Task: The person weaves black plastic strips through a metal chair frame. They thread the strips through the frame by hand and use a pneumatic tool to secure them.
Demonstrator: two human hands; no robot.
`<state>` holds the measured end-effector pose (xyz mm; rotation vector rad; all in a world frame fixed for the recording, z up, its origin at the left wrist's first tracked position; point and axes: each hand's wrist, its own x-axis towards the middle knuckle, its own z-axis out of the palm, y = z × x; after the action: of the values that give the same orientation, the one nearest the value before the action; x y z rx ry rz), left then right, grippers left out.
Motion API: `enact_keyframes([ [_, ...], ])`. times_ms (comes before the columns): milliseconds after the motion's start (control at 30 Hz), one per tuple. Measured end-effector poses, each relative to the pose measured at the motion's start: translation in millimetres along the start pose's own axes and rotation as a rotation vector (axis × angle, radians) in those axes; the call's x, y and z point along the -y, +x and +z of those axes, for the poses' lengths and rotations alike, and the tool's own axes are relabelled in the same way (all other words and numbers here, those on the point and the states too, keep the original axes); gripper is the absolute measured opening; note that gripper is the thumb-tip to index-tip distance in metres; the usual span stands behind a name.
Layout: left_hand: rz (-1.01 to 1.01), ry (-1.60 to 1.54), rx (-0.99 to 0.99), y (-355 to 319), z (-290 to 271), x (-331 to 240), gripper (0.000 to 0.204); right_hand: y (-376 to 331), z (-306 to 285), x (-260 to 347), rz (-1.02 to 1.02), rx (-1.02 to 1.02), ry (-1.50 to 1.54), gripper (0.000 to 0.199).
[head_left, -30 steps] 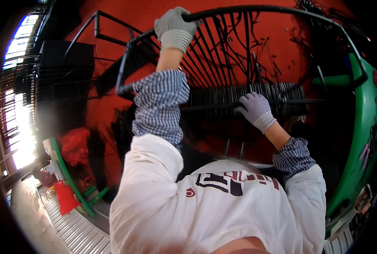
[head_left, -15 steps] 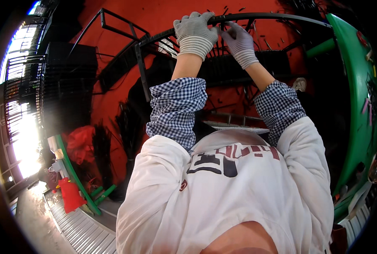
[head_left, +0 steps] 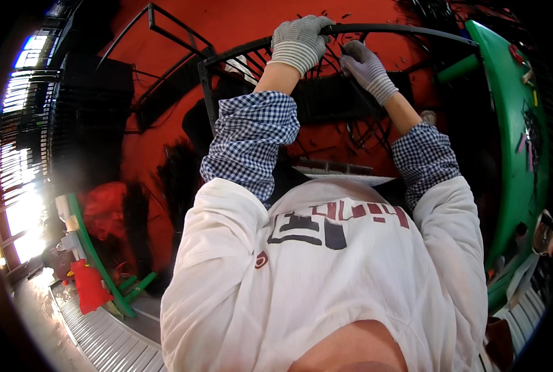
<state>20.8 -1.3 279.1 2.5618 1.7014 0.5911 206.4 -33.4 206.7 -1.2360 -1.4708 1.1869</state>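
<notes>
My left hand (head_left: 298,44), in a grey-and-white striped knit glove, is closed over the curved top bar of a black frame (head_left: 406,28). Thin black strips (head_left: 251,62) are strung below that bar to the left. Just under the bar, my right hand (head_left: 368,69) wears a matching glove and sits a little to the right of the left one. Its fingers are drawn together beside dark strips; whatever they pinch is too small to make out. Both forearms are covered by blue-and-white checked sleeves.
A green board (head_left: 512,149) at the right holds small loose pieces. Another black frame (head_left: 177,31) stands at the far left over the red floor (head_left: 239,18). Bundles of black strips (head_left: 180,164) lie left of me, beside a red bag (head_left: 90,288) and a green-edged stand (head_left: 102,257).
Both hands have shifted right along the bar, and my right hand has dropped lower, away from it. The whole view has turned slightly, while my left hand keeps its hold.
</notes>
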Motion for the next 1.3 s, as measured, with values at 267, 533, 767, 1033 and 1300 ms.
enact_keyframes([
  [267, -0.074, -0.071, 0.229, -33.7, -20.9, -0.5, 0.037, -163.0, -90.3, 33.9, -0.114, -0.107, -0.820, 0.022],
  [533, -0.123, -0.083, 0.245, -63.5, -15.8, 5.3, 0.035, -543.0, -307.1, 26.9, 0.463, -0.661, -1.385, 0.033],
  [767, -0.083, -0.078, 0.321, -81.9, -26.4, -6.4, 0.043, -511.0, -231.4, 75.5, 0.917, -0.120, -1.636, 0.035],
  [1033, -0.048, -0.099, 0.478, -50.3, -34.8, -40.2, 0.046, -150.5, -67.9, 27.9, -0.342, -0.166, -0.703, 0.028],
  [1300, 0.148, -0.093, 0.035, -45.8, 14.5, -32.1, 0.031, -63.7, -19.7, -12.4, -0.038, 0.054, -0.184, 0.025],
])
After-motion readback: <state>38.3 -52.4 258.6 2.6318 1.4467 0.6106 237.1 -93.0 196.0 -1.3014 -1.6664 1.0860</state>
